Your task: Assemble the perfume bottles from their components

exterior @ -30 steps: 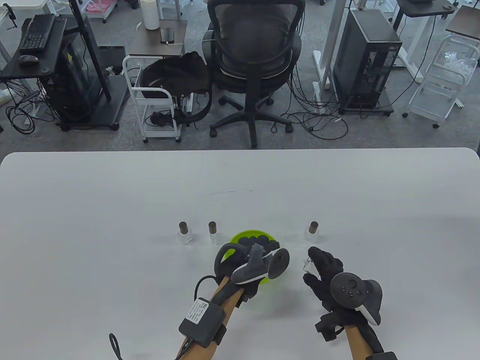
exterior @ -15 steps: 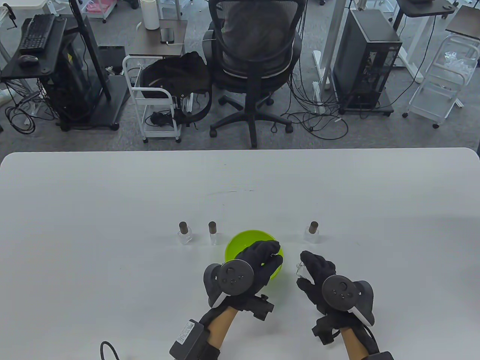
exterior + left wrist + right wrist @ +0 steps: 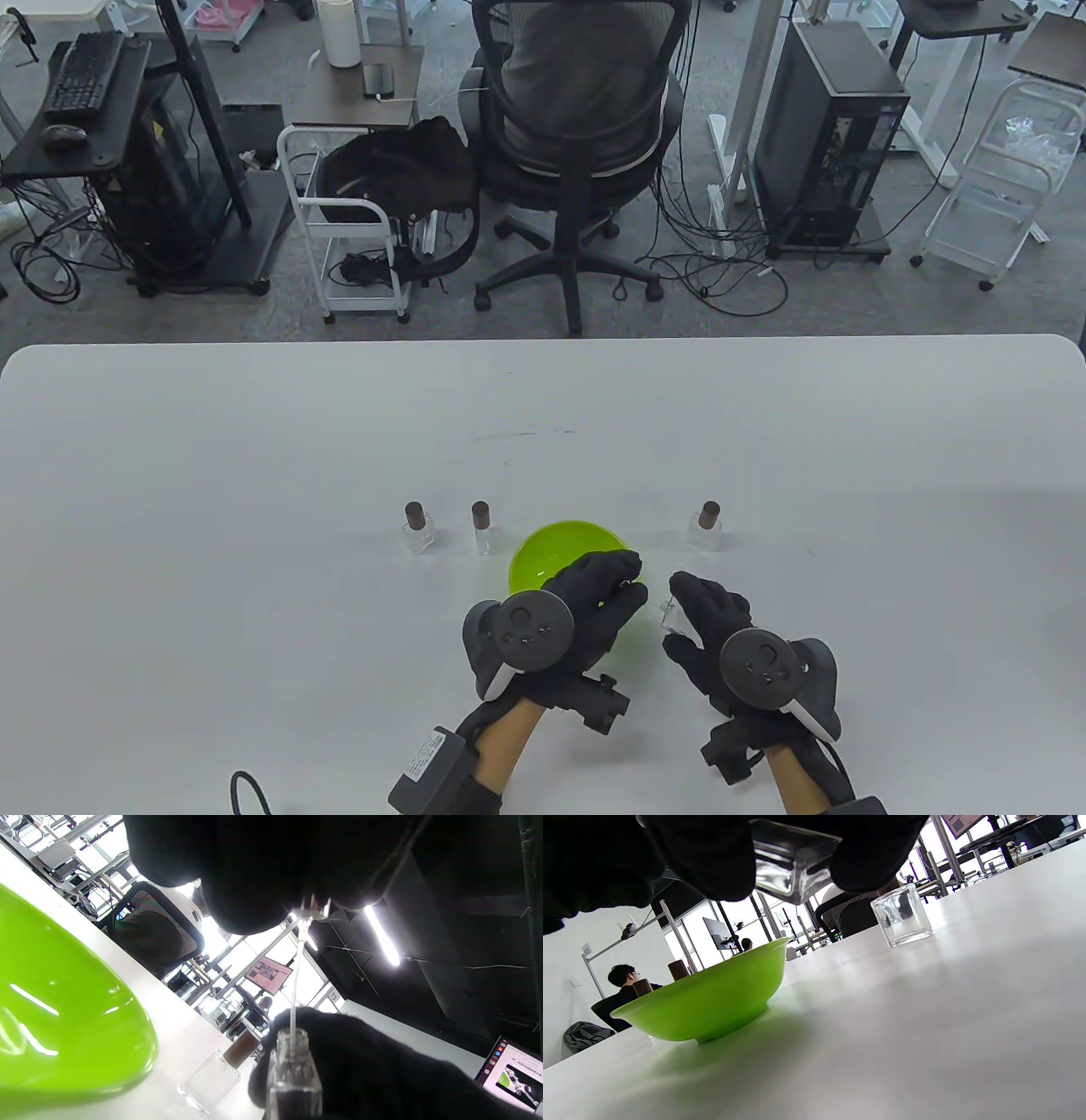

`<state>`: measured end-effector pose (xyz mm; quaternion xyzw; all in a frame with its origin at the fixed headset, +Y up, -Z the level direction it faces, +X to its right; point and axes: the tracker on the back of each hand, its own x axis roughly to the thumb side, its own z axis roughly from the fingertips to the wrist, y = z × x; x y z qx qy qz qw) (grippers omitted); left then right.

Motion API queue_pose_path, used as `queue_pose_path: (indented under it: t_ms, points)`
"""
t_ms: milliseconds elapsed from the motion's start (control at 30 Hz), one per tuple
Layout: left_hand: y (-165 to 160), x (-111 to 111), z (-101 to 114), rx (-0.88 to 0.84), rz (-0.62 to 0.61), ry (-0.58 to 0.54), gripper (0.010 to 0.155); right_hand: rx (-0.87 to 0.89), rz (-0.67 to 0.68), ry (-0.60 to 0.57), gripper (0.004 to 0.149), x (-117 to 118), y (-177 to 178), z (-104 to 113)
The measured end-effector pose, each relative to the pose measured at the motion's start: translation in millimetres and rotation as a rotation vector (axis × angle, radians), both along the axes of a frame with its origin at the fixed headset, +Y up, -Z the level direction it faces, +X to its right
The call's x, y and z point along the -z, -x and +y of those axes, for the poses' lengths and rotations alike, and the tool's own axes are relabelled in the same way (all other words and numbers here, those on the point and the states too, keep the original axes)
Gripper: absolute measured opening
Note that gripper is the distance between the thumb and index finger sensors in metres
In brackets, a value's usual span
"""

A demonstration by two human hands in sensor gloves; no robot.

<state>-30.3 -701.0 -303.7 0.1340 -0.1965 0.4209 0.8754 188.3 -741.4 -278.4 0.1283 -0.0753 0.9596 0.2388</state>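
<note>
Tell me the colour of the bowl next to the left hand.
The bowl is bright lime green, plain, with no pattern. It shows best in the right wrist view.

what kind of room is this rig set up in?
Likely an office or lab workspace: a mesh office chair with someone seated, a black PC tower trailing floor cables, and a keyboard on a stand desk behind the white table.
</note>
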Motion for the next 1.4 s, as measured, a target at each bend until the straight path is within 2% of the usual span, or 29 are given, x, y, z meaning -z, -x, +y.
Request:
queue_pose_path:
  t_ms: [267,433,600,733,833,900,1000,1133,1233,1300,1400]
  points:
    - [-16.2,1.2,-5.4,0.136,-0.047,0.063,0.043,-0.005,0.041,-0.08,0.07,-8.3,7.5,9.3]
    - [-20.5,1.2,-3.5,0.202,-0.071,0.086,0.044,-0.02,0.073,-0.075,0.07,-9.3,8.6,8.6]
    - [-23.0,-0.4,-1.7,0.263,-0.194,0.069,0.036,0.008,0.072,-0.06,0.071,-8.2,5.8,7.8]
    - [-20.9,0.8,-5.7,0.223,-0.166,0.07,0.037,-0.014,0.057,-0.08,0.071,-8.5,5.6,8.1]
    - [-18.7,4.2,-9.6,0.194,-0.103,0.099,0.05,-0.011,0.063,-0.078,0.071,-8.8,6.4,8.9]
    - [-19.1,4.7,-9.2,0.224,-0.075,0.111,0.054,-0.025,0.055,-0.089,0.071,-9.1,7.5,9.4]
    - [-20.6,3.4,-7.0,0.285,-0.058,0.131,0.05,-0.037,0.05,-0.092,0.07,-8.9,7.6,9.8]
    - [-24.2,1.2,-5.4,0.311,-0.143,0.118,0.042,-0.055,0.049,-0.094,0.07,-9.3,7.8,8.9]
    - [-24.9,1.6,-7.1,0.288,-0.182,0.105,0.038,-0.05,0.058,-0.091,0.07,-9.7,9.0,8.8]
    - [-23.1,4.4,-9.8,0.253,-0.202,0.125,0.041,-0.08,0.061,-0.103,0.071,-10.7,11.0,8.9]
    - [-18.9,8.7,-14.0,0.193,-0.138,0.168,0.043,-0.072,0.059,-0.104,0.07,-10.7,11.3,9.6]
